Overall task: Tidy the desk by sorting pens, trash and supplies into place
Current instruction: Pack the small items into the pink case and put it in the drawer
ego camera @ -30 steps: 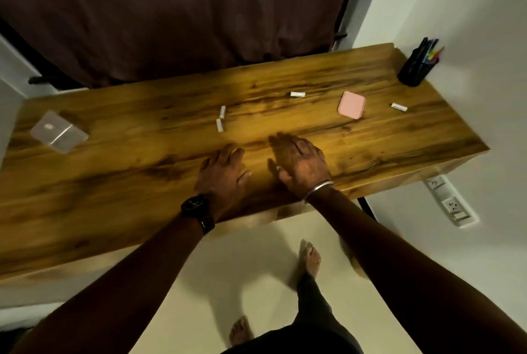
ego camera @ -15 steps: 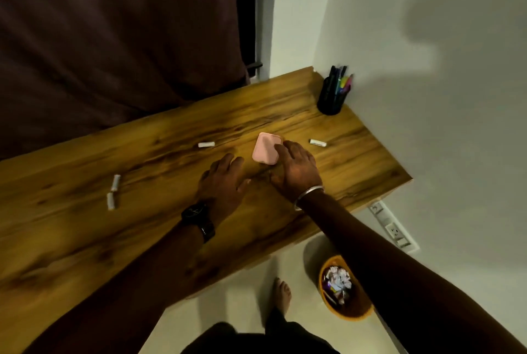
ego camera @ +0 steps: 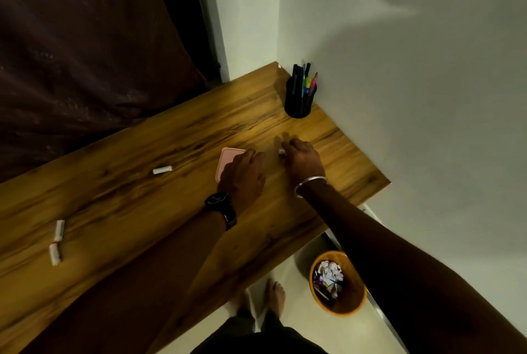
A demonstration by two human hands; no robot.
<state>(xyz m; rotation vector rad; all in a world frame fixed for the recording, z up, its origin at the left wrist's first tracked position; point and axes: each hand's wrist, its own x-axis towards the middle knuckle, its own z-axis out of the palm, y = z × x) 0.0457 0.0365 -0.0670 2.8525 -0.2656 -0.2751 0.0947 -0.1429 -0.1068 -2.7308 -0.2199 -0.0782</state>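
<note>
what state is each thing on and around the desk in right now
pen holder: upright in the desk's corner, pens inside
pink pad: flat, left hand resting on it
right hand: fingers closing on a small white piece
three white pieces: lying loose on the desk
orange bin: on the floor, holding crumpled trash

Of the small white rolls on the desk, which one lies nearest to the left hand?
The lone roll left of the pink pad, nearest the left hand. The other two lie as a pair near the desk's left end.
</note>
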